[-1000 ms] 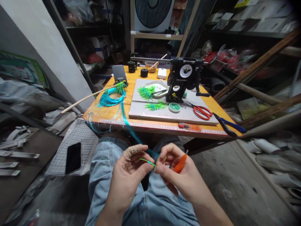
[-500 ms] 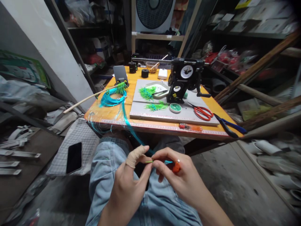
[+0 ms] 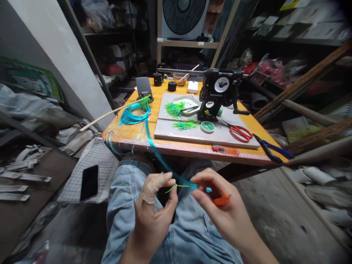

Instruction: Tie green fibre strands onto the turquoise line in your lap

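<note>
Over my lap, my left hand, with beige tape round a finger, pinches a thin green strand. One end of the strand sticks out to the left of the fingertips. A blue bundle of thin strands runs down from the table into my right hand, which grips it between thumb and forefinger, slightly blurred. Tucked in the same palm is a small orange object; its kind cannot be made out. The green strand reaches right to the blue bundle at my right fingertips.
On the orange table lie a coil of blue strands, green-blue tufts, a small dish of green beads, red-handled scissors and pliers. A black hand-cranked machine stands behind. A phone lies at left.
My right hand has moved right, away from the left, opening a gap. More of the green strand and the blue bundle's end now show between them. The view has shifted slightly.
</note>
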A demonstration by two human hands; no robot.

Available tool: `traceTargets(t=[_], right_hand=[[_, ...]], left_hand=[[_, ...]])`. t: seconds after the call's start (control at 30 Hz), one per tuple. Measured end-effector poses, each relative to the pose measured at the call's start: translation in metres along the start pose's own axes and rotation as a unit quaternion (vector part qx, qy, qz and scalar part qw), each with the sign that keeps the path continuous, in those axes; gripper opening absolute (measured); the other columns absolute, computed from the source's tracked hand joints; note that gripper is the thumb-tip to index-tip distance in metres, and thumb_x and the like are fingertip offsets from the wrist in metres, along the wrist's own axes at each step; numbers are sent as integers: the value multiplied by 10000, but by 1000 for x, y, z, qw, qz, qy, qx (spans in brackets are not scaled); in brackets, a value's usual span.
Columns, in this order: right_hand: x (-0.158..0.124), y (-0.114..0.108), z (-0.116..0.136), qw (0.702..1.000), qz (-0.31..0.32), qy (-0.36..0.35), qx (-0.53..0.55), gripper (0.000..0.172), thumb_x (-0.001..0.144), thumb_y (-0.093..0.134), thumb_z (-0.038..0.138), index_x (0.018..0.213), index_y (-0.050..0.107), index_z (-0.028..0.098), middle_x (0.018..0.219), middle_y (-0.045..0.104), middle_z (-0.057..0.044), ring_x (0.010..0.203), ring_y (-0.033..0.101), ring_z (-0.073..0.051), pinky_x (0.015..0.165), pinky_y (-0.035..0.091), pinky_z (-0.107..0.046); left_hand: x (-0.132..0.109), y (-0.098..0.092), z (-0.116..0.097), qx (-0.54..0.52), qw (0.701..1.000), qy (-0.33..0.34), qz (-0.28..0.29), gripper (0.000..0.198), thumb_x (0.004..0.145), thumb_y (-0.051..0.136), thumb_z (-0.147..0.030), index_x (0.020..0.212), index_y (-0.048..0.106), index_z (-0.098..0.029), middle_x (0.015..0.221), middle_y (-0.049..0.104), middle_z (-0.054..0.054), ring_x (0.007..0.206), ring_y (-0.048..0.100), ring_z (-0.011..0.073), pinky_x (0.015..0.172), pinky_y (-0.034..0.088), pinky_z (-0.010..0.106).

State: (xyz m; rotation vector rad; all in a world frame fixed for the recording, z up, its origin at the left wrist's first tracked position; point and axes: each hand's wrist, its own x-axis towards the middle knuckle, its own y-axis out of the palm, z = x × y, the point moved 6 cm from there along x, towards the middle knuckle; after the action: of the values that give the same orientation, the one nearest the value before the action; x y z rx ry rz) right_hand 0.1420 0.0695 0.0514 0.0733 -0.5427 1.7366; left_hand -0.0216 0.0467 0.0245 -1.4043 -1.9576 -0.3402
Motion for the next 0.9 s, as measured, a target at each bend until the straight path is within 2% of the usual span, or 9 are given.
traceTargets(t=[0.1,0.17,0.23,0.3,0.4,0.47,0.53,0.67,0.9], right_hand=[[1,-3,8,980,-9,-97,-173,123,907,628,96,950,647,210,792,542,-3,635,552,-110,576,475,-213],[-1,-8,11,964,-31,-142,-224,154,917,597,57,987,639,188,819,547,-18,640,561,-101,589,476,-202],[-4,-11,12,950,-31,-167,-261,187,933,562,45,1044,627,180,844,538,-31,664,571,-107,598,478,-202],[-8,-13,12,940,-4,-183,-288,238,946,519,33,1099,619,187,848,521,-34,649,559,-113,572,471,-208],[-11,-11,9,934,40,-187,-301,268,977,454,63,1135,618,203,836,536,-39,641,562,-132,556,483,-219],[-12,-9,8,933,59,-195,-296,267,999,415,100,1130,624,201,834,558,-50,678,585,-152,581,504,-227],[-11,-8,7,925,70,-210,-307,257,1003,413,116,1124,628,185,845,569,-62,705,593,-163,588,508,-233],[-7,-10,2,906,79,-202,-363,251,975,453,80,1143,611,178,908,554,-83,764,586,-182,607,503,-254],[-4,-14,8,948,-22,-150,-281,178,920,568,85,1040,585,216,930,470,-50,716,567,-147,610,490,-256]], left_hand=[[-3,2,1,-59,998,-24,16,592,820,651,48,1285,555,-307,971,656,-32,936,631,100,966,475,223],[-2,5,4,-106,989,-77,68,642,819,721,-43,1342,514,-352,1098,643,-17,1010,622,116,979,474,232],[-3,12,7,-169,960,-154,164,845,683,886,-250,1404,464,-379,1315,580,17,1142,594,176,1006,472,258],[-6,19,6,-254,913,-221,230,1018,528,902,-515,1433,465,-353,1434,525,58,1253,543,261,1034,467,298],[-6,23,8,-339,870,-291,209,690,721,750,-595,1329,601,-305,1332,640,71,1183,609,254,993,500,316],[-6,25,14,-309,878,-321,177,301,854,719,-412,1116,727,-263,1084,750,46,999,689,193,898,538,269],[-4,23,18,-229,909,-314,151,75,862,726,-253,916,764,-216,876,765,25,855,706,161,813,550,234],[4,13,17,-104,960,-236,109,59,839,712,-155,852,759,-187,801,750,27,764,693,163,723,554,243],[4,9,15,-79,973,-199,85,65,853,677,-136,822,701,-188,753,704,7,717,663,148,664,539,232]])
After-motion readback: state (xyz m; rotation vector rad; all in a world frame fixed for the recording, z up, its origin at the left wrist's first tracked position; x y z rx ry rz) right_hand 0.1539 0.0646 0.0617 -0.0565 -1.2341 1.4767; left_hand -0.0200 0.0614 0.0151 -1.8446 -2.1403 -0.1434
